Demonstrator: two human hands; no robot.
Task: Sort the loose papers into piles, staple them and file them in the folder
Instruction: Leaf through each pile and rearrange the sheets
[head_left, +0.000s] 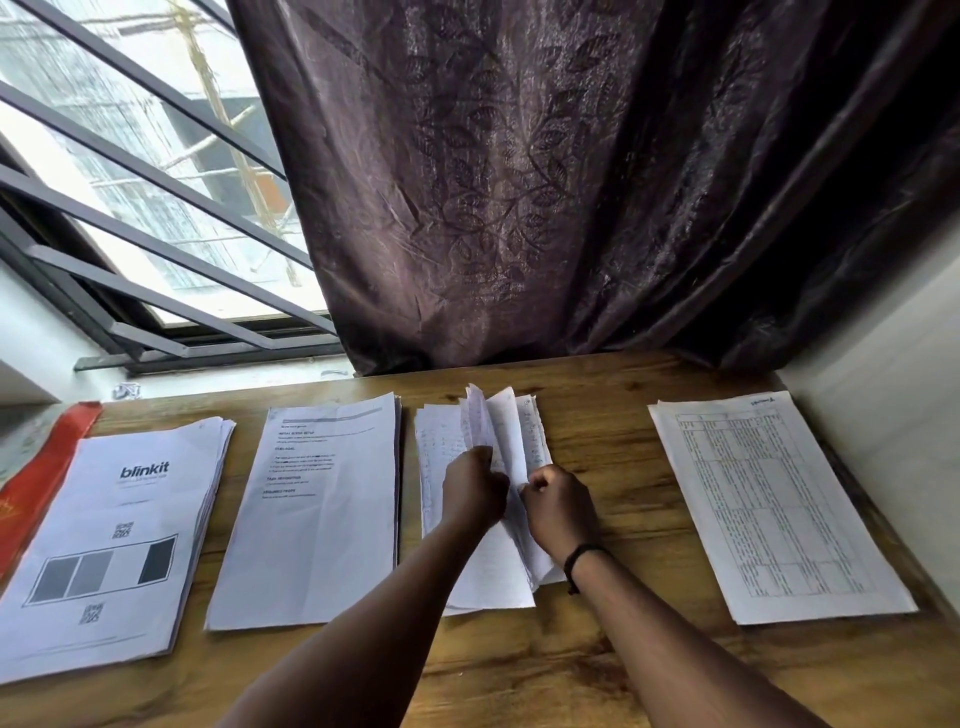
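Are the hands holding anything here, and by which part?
Both grip sheets of the handwritten pile: the left hand and the right hand each hold lifted pages near their middle, along the side edges.

A: Where does the single view look from?

B: From the person's head, forward and down across the brown wooden table (597, 670), near the forearms, facing a dark purple leaf-patterned curtain (519, 182) and grey barred window (156, 208).
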